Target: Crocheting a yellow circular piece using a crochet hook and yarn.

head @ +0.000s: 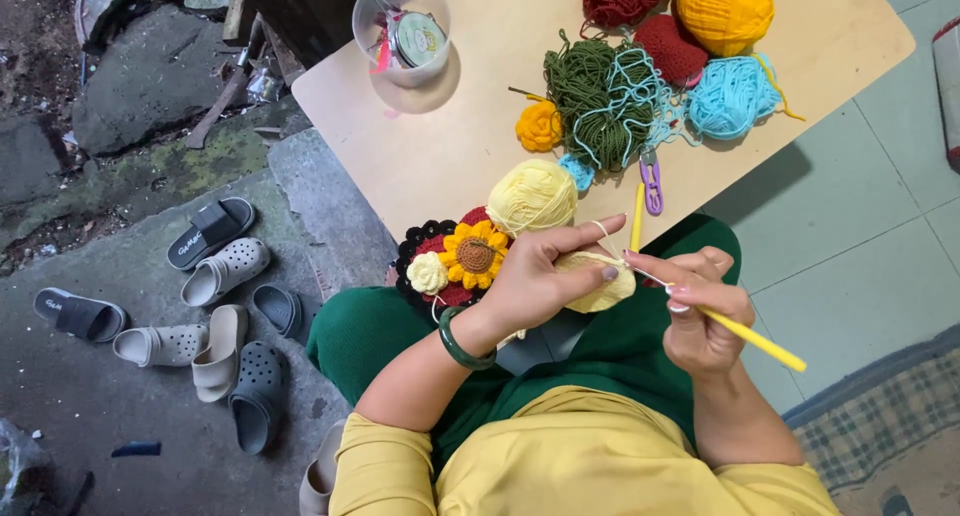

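Left hand (540,281) pinches the small pale-yellow crocheted piece (598,284); right hand (700,311) grips the yellow plastic crochet hook (752,338) — best kept taut, stitches even.

Pale tiled floor (850,246), wooden table (450,136), daylight

Left hand (535,281) pinches a pale yellow crochet piece (600,286) over the lap, a green bangle (457,342) on the wrist. Right hand (700,311) grips a yellow crochet hook (752,338), tip at the piece. A pale yellow yarn ball (531,196) and a sunflower crochet mat (462,259) sit at the table (450,146) edge. Further back: green yarn (592,101), blue yarn (733,96), a clear plastic tub (402,28). Sandals (210,306) lie on the concrete floor at the left.
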